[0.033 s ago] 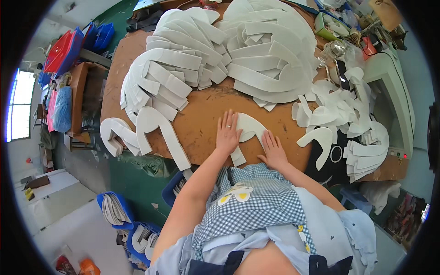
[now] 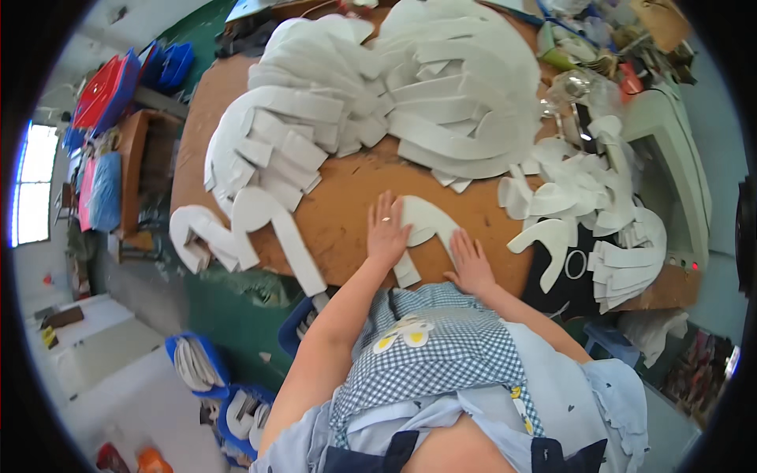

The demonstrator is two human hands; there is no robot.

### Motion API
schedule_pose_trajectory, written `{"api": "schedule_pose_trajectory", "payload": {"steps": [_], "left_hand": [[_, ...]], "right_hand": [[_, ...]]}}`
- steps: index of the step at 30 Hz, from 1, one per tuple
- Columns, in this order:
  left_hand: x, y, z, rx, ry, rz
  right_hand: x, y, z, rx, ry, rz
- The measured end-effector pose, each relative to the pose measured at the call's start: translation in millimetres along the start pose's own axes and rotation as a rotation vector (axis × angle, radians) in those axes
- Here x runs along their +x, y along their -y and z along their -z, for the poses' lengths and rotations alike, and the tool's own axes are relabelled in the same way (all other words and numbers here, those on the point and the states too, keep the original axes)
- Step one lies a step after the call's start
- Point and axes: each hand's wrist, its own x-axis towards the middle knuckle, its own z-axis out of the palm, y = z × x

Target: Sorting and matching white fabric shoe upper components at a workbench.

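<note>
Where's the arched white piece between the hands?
In the head view's centre, the arched white piece lies on the brown table, left hand at its left, right hand at its right.

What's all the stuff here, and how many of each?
table: one, brown, centre
middle curved piece: one, white, table's front
piles: two, white, table's back
loose pieces: many, white, table's sides
boxy machine: one, pale, right
tray: one, red, upper left
bins: several, blue, left
window: one, white, far left
clutter: lots, mixed, upper right
apron: one, blue checked, lower middle
arms: two, bare, lower middle
left grip: one, bare, piece's left side
right grip: one, bare, piece's right side
</note>
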Motion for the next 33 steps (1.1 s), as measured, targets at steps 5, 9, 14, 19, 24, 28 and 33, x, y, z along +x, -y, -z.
{"api": "schedule_pose_trajectory", "payload": {"steps": [5,9,14,19,24,28,33], "left_hand": [[-37.4,-7.8,-8.6,0.158,0.084,-0.001],[-77.2,-8.2,-24.2,0.168,0.105,-0.129],[-67.0,-18.4,-18.3,0.147,0.156,-0.112],[-51.5,-43.5,6.3,0.01,0.067,-0.089],[-28.9,-65.4,28.2,-0.462,-0.1,-0.18],[-15.5,-73.8,42.5,-0.538,-0.217,-0.108],[-11.7,-64.2,56.6,-0.58,-0.258,-0.025]], "right_hand": [[-5.9,3.6,-20.5,-0.109,-0.119,0.026],[23.9,2.0,-4.0,0.148,-0.216,-0.151],[30.4,-5.1,15.8,0.452,-0.285,-0.325],[36.8,-15.5,12.6,0.6,-0.154,-0.486],[51.2,-6.5,32.5,0.625,-0.21,-0.323],[66.0,5.1,65.3,1.126,-0.123,-0.242],[74.2,9.4,87.8,1.52,-0.01,-0.193]]}}
